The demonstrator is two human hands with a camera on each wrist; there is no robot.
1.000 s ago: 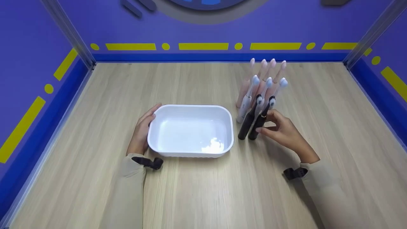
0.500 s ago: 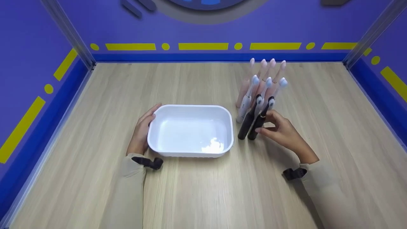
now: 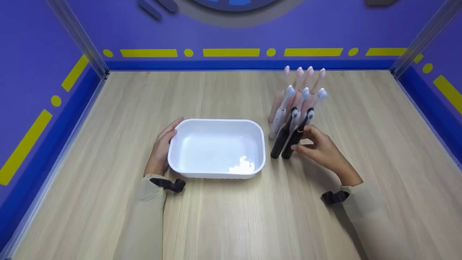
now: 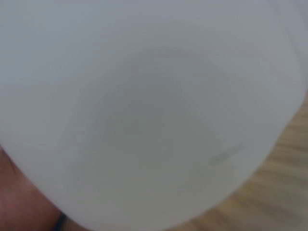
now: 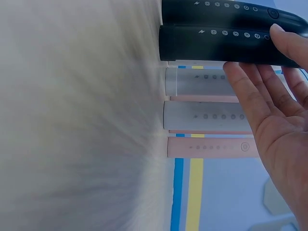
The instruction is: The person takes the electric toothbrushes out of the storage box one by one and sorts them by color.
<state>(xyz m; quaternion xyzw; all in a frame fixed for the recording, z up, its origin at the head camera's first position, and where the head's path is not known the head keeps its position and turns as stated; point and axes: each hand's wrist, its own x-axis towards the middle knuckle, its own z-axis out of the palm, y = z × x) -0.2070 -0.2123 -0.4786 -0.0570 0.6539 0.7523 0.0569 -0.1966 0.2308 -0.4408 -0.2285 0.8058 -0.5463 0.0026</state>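
In the head view, a white rectangular basin (image 3: 216, 148) sits on the table. My left hand (image 3: 159, 151) rests against its left side, with fingertips at the far corner. The basin's blurred wall (image 4: 154, 115) fills most of the left wrist view. To the basin's right, electric toothbrushes stand upright in a cluster. My right hand (image 3: 321, 148) pinches the right-hand black electric toothbrush (image 3: 294, 141) by its handle; this handle (image 5: 226, 45) shows between thumb and fingers in the right wrist view. Another black toothbrush (image 3: 280, 139) stands just left of it.
Behind the black pair stand three white toothbrushes (image 3: 278, 121), then several pink ones (image 3: 276, 103) farther back. The pale wood-grain table (image 3: 231, 216) is enclosed by purple walls (image 3: 231, 36) at the back and sides. Both wrists wear black cameras (image 3: 335, 196).
The black toothbrush in my right hand leans slightly more to the right at its head than half a second ago. My left hand and the basin stay put.
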